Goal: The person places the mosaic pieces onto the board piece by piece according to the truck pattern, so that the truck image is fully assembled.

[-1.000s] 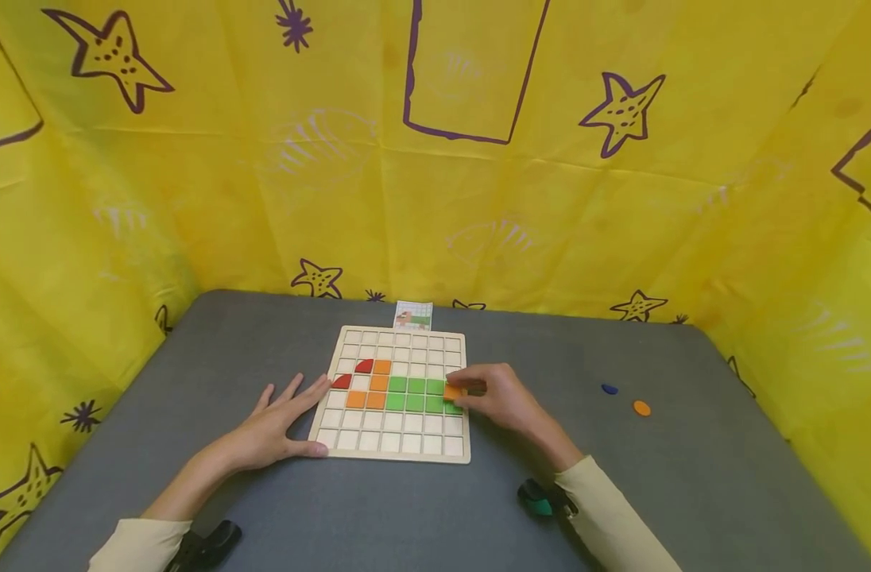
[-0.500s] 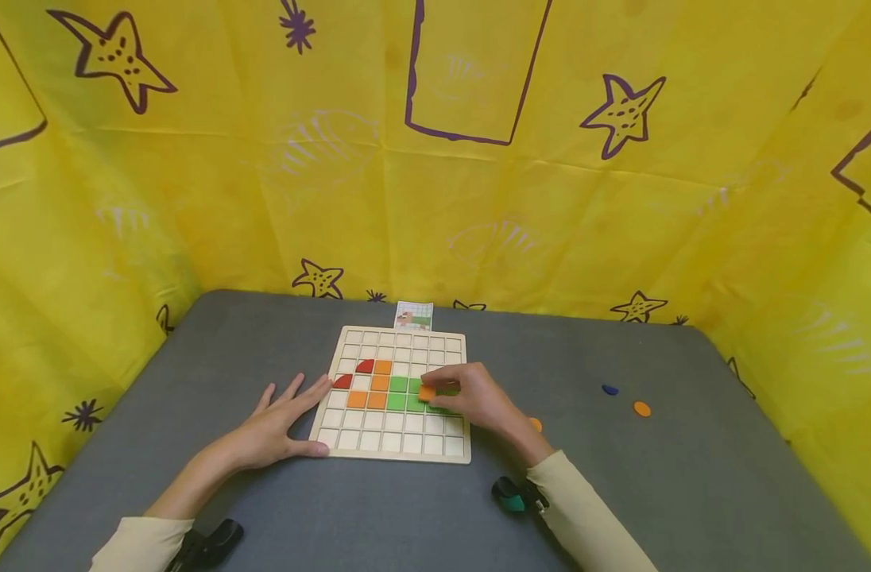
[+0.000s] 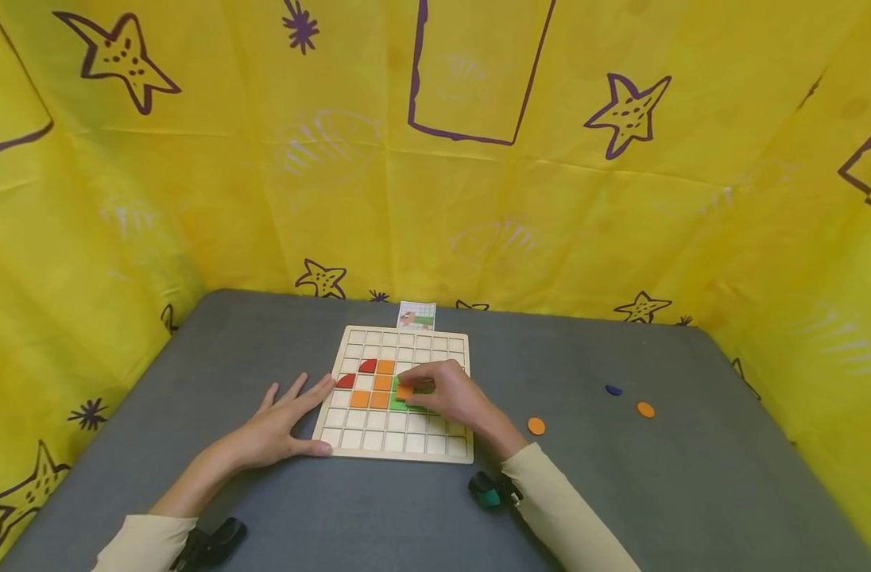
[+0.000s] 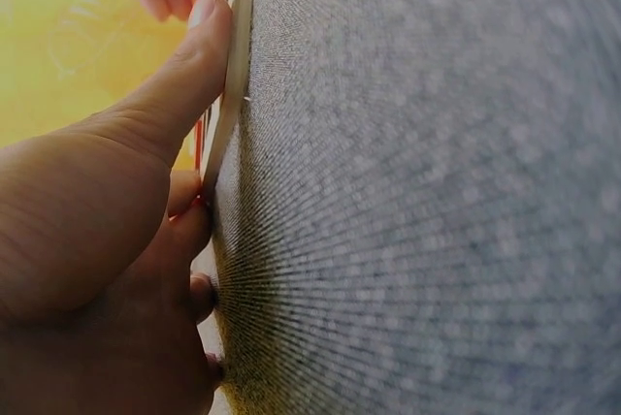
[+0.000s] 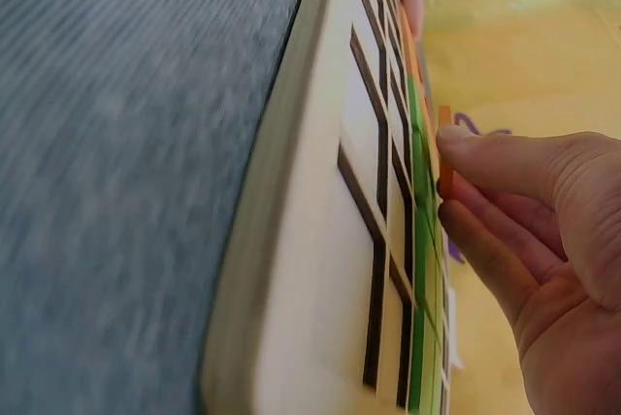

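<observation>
A pale wooden grid board [image 3: 392,441] lies on the table, with red quarter-round tiles [image 3: 367,365], orange square tiles [image 3: 381,400] and green square tiles [image 3: 398,403] set in its cells. My right hand [image 3: 453,393] pinches an orange tile [image 5: 444,153] between thumb and fingers. In the right wrist view that tile stands just off the board's face, over the green row. My right hand hides most of the green tiles in the head view. My left hand [image 3: 274,429] rests spread at the board's left edge, its thumb [image 4: 194,66] at the near corner.
A small picture card [image 3: 416,316] lies against the board's far edge. Right of the board are an orange disc [image 3: 536,427], another orange disc [image 3: 645,409] and a small dark-blue piece [image 3: 613,390]. Yellow patterned cloth [image 3: 435,214] rises behind the grey table [image 3: 335,516].
My right hand has slid leftward over the board with the orange tile, from the right end of the green row to its left part. The nearer orange disc is now uncovered. My left hand stays put.
</observation>
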